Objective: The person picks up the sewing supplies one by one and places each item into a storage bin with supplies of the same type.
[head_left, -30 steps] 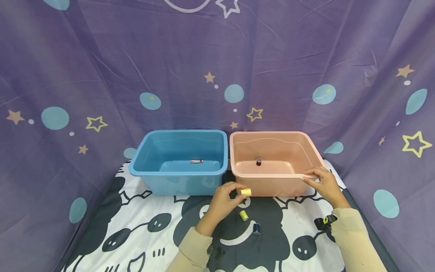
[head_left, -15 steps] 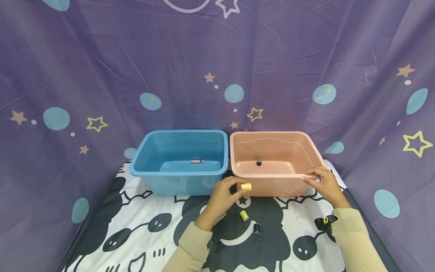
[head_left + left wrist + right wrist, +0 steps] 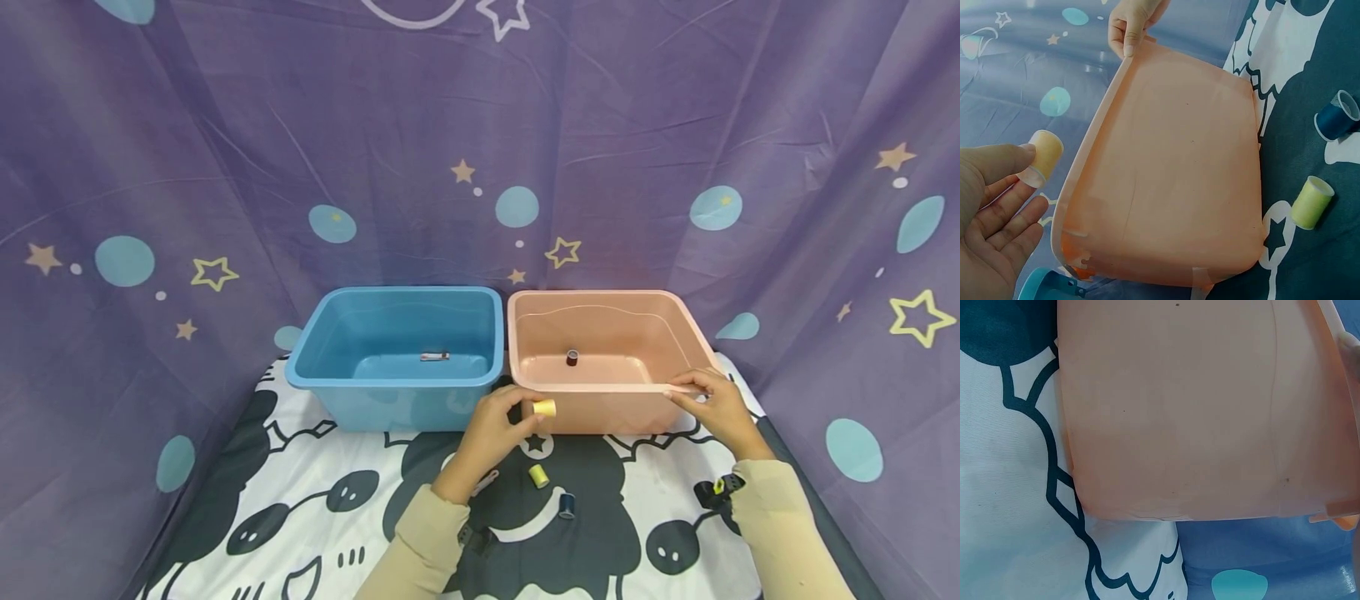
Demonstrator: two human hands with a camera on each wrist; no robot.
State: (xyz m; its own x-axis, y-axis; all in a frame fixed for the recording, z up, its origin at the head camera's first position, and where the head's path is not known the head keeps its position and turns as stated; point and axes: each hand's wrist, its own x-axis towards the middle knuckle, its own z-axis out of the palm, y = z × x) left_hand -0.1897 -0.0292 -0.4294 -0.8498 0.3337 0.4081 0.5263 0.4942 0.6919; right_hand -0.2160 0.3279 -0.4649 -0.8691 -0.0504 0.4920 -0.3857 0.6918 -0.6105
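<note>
Between thumb and fingertips my left hand (image 3: pixel 491 429) pinches a light yellow spool of thread (image 3: pixel 544 408), held in the air before the front wall of the orange tub (image 3: pixel 600 411). The same yellow spool (image 3: pixel 1045 157) shows near the tub's rim in the left wrist view. My right hand (image 3: pixel 712 408) grips the front rim of that tub near its right corner. On the cloth below lie a yellow-green spool of thread (image 3: pixel 538 476) and a dark blue spool of thread (image 3: pixel 567 505). One dark brown spool (image 3: pixel 572 357) sits inside the orange tub.
A blue tub (image 3: pixel 393 383) stands left of the orange one, with a small nail clipper (image 3: pixel 434 356) inside. Another clipper-like item (image 3: pixel 485 482) lies partly behind my left wrist. A purple patterned curtain (image 3: pixel 420 125) hangs behind both tubs.
My left hand has risen slightly with the yellow spool. The small item beside my left wrist has come into sight. My right hand stays on the rim.
</note>
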